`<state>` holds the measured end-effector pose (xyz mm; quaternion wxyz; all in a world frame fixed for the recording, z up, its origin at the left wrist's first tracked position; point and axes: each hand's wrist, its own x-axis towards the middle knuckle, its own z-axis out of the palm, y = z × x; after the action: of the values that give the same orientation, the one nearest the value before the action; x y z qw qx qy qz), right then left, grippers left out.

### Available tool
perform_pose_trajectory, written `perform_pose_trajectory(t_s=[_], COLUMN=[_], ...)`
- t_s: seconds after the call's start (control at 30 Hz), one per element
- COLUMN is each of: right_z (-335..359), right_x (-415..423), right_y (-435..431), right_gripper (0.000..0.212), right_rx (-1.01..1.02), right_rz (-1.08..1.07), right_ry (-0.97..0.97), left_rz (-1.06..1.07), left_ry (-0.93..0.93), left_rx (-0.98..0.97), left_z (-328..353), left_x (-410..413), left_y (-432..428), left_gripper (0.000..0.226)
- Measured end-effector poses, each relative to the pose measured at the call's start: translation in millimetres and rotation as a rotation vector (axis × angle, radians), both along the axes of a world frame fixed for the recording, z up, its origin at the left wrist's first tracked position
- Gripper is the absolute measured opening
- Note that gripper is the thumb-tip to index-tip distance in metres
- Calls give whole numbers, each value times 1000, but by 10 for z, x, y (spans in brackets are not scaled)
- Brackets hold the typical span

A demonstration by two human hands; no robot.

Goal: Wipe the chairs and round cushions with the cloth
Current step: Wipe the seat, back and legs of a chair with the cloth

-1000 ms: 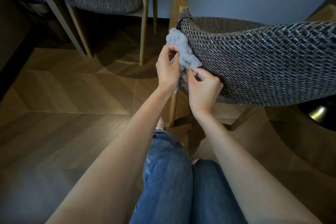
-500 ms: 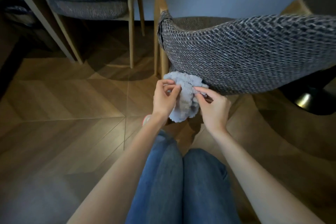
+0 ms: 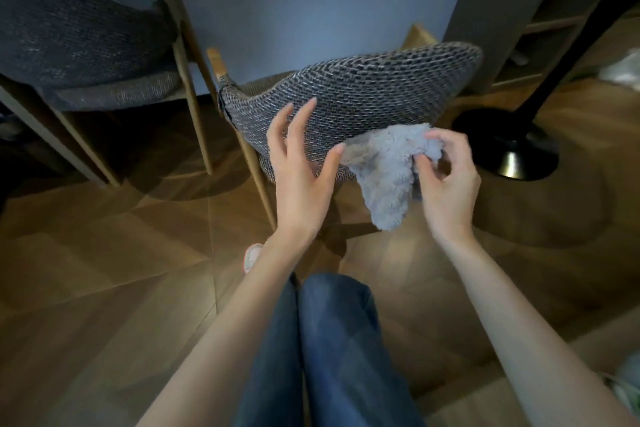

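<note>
A wooden chair with a grey woven backrest (image 3: 363, 94) stands in front of me, its back towards me. A fluffy light-blue cloth (image 3: 388, 177) hangs below the backrest's lower edge. My right hand (image 3: 446, 177) pinches the cloth's upper right part between thumb and fingers. My left hand (image 3: 301, 166) is spread with straight fingers in front of the backrest, its thumb tip next to the cloth's left edge; it holds nothing. A second chair (image 3: 86, 55) of the same fabric stands at the left.
A black pole on a round metal base (image 3: 512, 156) stands right of the chair. A blue wall (image 3: 311, 10) is behind the chairs. My knees in blue jeans (image 3: 322, 340) and one shoe (image 3: 252, 256) are below, on the wooden floor.
My left hand has let go of the cloth and opened. My right hand has carried the cloth to the right along the backrest's lower edge. The view has pulled back from the chair.
</note>
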<state>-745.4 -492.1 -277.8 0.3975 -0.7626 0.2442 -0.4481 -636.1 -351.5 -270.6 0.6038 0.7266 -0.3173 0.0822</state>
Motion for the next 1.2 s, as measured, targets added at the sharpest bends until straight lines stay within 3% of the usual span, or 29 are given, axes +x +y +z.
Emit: perform_pose_trajectory(t_s=[0.13, 0.27, 0.4, 0.57, 0.8, 0.97, 1.13, 1.2], right_z=[339, 503, 502, 524, 481, 503, 549, 533], right_x=[81, 362, 465, 544, 751, 923, 821, 711], right_y=[-283, -568, -643, -541, -78, 264, 292, 311], right_gripper=[67, 86, 71, 59, 58, 57, 68, 67], right_rx=[13, -37, -24, -30, -22, 5, 8, 24], right_rz=[112, 214, 282, 281, 341, 513, 570, 552], right_ry=[33, 160, 161, 147, 104, 128, 186, 171], left_rz=[7, 79, 168, 156, 199, 249, 411, 355], left_ry=[-72, -84, -71, -49, -82, -116, -116, -52], left_rx=[54, 188, 207, 151, 180, 197, 94, 96], left_z=[243, 368, 367, 379, 385, 385, 339, 268], left_x=[27, 234, 387, 472, 737, 971, 664, 458], left_y=[-306, -577, -630, -585, -111, 338, 444, 453], left_gripper=[74, 75, 53, 44, 46, 44, 37, 35])
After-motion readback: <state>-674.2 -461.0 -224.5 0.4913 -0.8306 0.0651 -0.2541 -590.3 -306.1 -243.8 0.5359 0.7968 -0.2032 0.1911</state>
